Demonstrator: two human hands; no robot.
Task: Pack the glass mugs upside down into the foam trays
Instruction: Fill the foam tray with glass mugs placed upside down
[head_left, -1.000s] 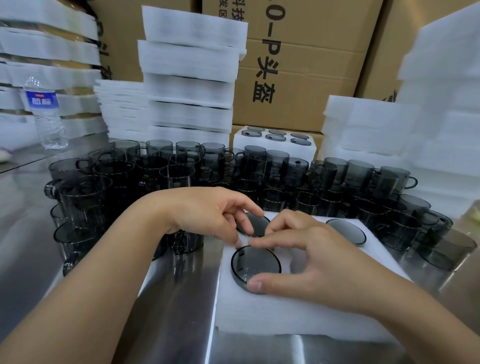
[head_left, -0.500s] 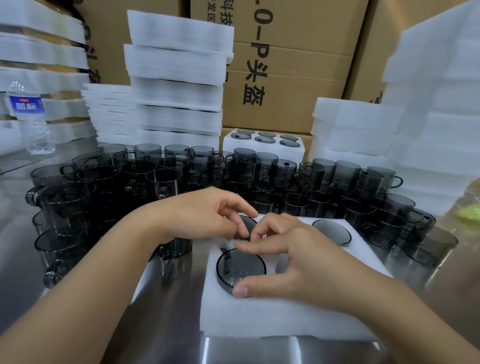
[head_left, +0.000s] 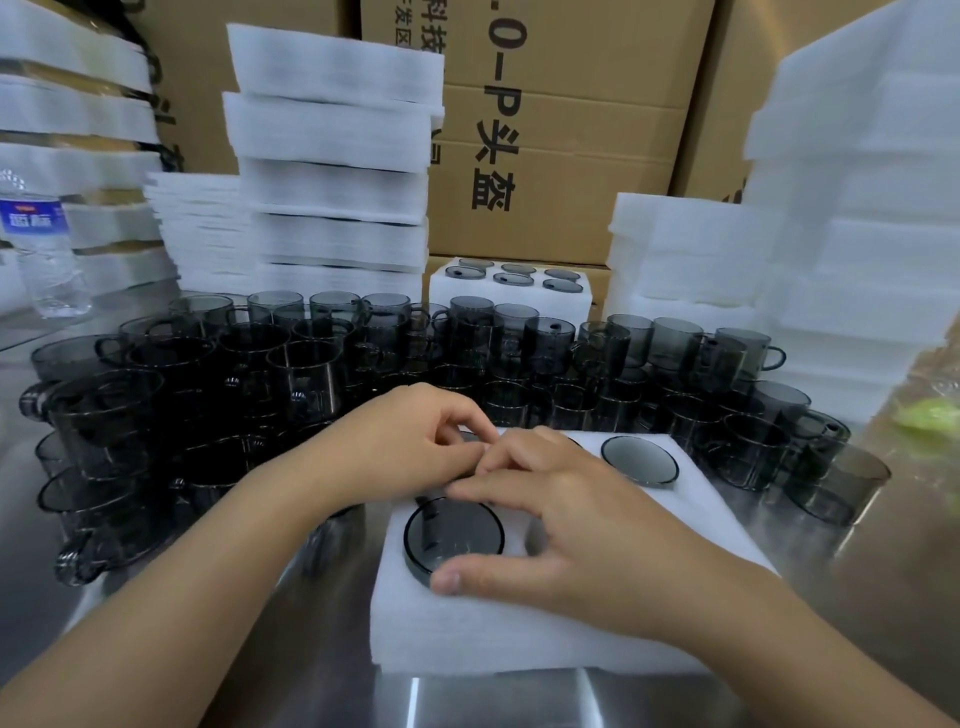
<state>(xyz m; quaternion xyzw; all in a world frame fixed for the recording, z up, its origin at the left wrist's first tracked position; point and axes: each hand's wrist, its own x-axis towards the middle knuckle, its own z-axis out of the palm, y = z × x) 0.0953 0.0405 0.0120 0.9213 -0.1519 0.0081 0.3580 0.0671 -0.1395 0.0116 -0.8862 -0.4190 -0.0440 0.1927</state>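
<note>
A white foam tray (head_left: 519, 634) lies on the steel table in front of me. An upside-down grey glass mug (head_left: 453, 535) sits in its front-left hole and another (head_left: 640, 460) in the back-right hole. My left hand (head_left: 410, 441) has its fingers curled over the back-left hole, and whatever is under them is hidden. My right hand (head_left: 566, 514) lies spread on the tray, thumb at the front-left mug's rim, fingertips touching the left hand's fingers. Several loose upright mugs (head_left: 306, 374) crowd the table behind and to the left.
Stacks of foam trays (head_left: 332, 171) stand behind the mugs and on the right (head_left: 852, 208), before cardboard boxes (head_left: 566, 130). A filled tray (head_left: 511, 291) sits at the back. A water bottle (head_left: 44, 249) stands far left.
My two hands have drawn closer together over the back-left hole, now covering the mug base that showed there. The view has shifted slightly.
</note>
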